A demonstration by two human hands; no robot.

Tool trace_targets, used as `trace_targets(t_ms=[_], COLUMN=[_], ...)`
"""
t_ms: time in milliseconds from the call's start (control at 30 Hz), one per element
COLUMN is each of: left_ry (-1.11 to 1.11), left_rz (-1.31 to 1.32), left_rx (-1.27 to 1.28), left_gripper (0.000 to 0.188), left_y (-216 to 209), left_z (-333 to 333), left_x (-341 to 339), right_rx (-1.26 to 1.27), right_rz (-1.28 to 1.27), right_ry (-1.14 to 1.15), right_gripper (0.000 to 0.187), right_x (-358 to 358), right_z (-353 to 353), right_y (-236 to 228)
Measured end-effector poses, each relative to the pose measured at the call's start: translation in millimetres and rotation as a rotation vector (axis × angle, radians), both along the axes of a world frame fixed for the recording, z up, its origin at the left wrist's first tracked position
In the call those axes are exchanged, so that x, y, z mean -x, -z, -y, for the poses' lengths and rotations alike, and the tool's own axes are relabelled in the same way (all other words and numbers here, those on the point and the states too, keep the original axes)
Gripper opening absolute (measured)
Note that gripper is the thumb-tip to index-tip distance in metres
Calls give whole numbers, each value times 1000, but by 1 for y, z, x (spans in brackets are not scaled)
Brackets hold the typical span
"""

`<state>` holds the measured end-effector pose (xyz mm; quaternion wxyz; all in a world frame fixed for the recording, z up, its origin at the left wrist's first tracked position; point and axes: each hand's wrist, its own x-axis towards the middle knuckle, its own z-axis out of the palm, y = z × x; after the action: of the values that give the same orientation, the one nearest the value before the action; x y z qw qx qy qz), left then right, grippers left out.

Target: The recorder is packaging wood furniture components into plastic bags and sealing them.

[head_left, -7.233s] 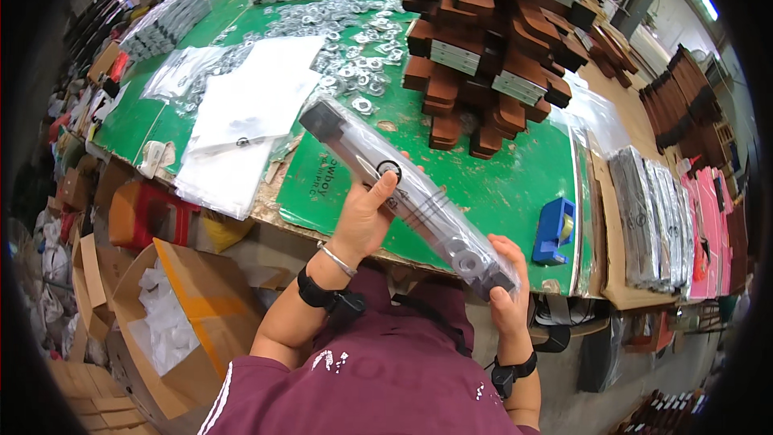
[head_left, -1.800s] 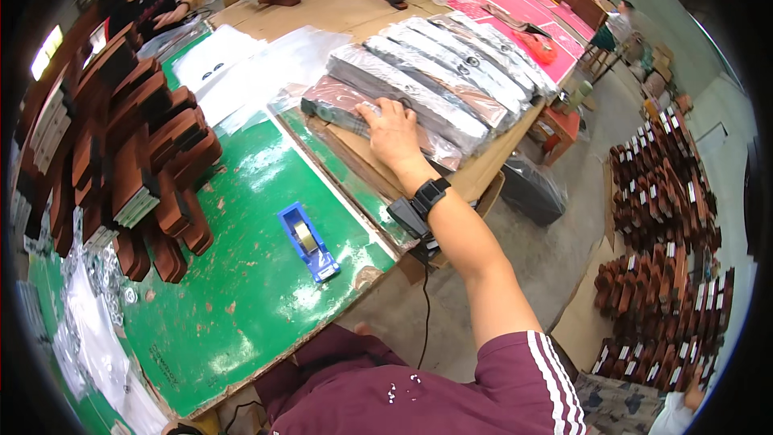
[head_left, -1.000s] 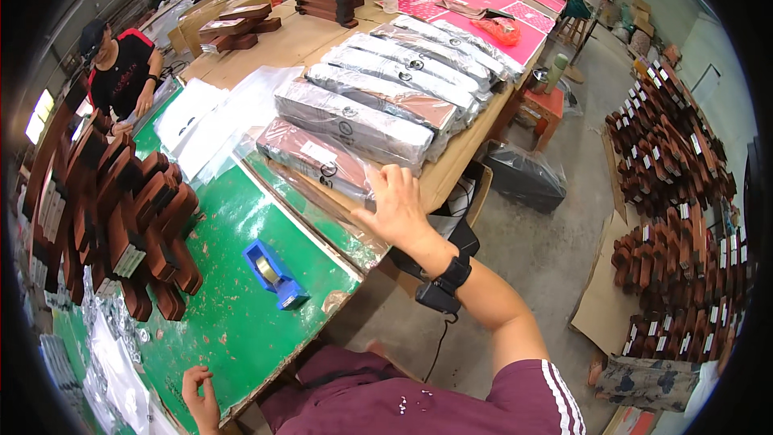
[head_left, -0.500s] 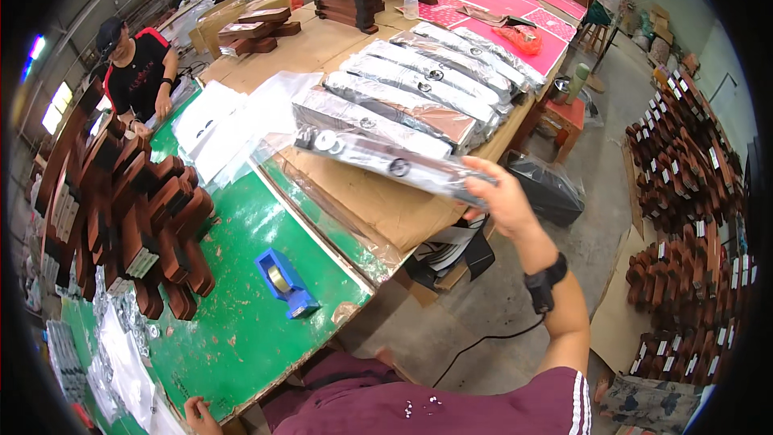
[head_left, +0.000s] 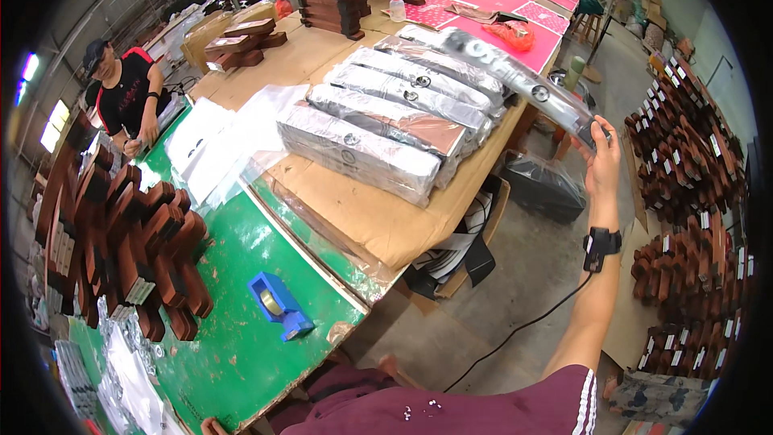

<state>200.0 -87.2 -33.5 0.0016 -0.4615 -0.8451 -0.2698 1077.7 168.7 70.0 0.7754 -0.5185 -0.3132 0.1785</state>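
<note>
My right hand is closed on the near end of a long plastic-wrapped package, held up and tilted over the right side of the table, above the far end of the row. The package is slightly blurred; it has a dark round mark and light lettering. Several similar wrapped packages lie side by side in stacks on brown cardboard. At the lower edge, only a bit of my left hand shows at the green table's edge, with most of its fingers out of view.
A blue tape dispenser sits on the green table. Stacked dark wooden pieces stand left, beside white plastic sleeves. A co-worker works at the far left. Wooden parts line the right wall.
My right hand has lifted the wrapped package away from the near stack, up and to the right. My left hand has slipped lower, mostly out of view.
</note>
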Motion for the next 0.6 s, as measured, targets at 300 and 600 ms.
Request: trace_targets(t_ms=[300, 600], left_ry=[-143, -55], left_rz=[-26, -44], left_rx=[56, -13], left_gripper=[24, 6], left_y=[19, 48], left_z=[9, 8], left_x=[13, 37], right_rx=[-16, -82], right_rz=[15, 49], right_ry=[160, 249], right_gripper=[42, 57], right_x=[-70, -133], right_z=[-78, -138], right_y=[70, 146])
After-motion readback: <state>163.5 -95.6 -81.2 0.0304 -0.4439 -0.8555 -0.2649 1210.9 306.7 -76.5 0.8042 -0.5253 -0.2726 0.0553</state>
